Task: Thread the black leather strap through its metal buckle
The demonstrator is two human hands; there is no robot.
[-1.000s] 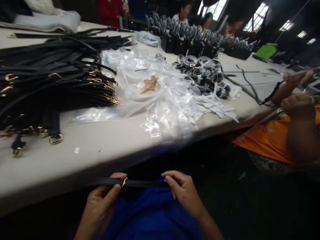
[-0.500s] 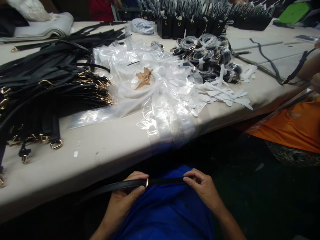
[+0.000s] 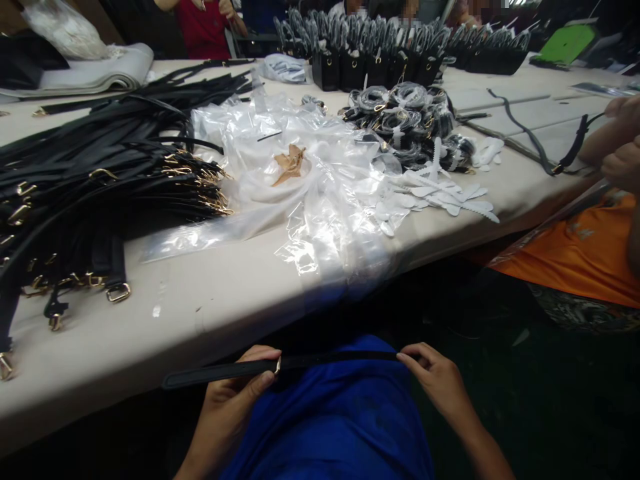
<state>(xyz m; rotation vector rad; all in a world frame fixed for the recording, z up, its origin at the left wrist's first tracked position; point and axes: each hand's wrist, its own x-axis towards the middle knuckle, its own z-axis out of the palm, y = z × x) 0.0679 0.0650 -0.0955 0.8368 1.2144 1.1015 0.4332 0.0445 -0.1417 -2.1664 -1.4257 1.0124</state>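
Stretched between my two hands, above the blue cloth on my lap (image 3: 345,407), is a black strap (image 3: 330,358) with a gold buckle (image 3: 278,365). My left hand (image 3: 240,387) pinches it just at the buckle, and a rounded length of strap sticks out past that hand to the left. The fingertips of my right hand (image 3: 430,367) grip the strap farther along on the right. Its far end is hidden at those fingers. On the table to the left lies a large pile of black straps (image 3: 125,160) with gold clasps.
Clear plastic bags (image 3: 280,153) spread over the table (image 3: 215,293), with wrapped coiled straps (image 3: 405,120) and white toothed strips (image 3: 440,193) beside them. Black bags (image 3: 370,67) stand in rows behind. At right, a co-worker in orange (image 3: 580,240) has hands near another strap (image 3: 575,143).
My right hand has moved right and my left hand slightly left, so a longer stretch of strap shows between them. The strap's left end has drawn in closer. The camera view has tilted up slightly.
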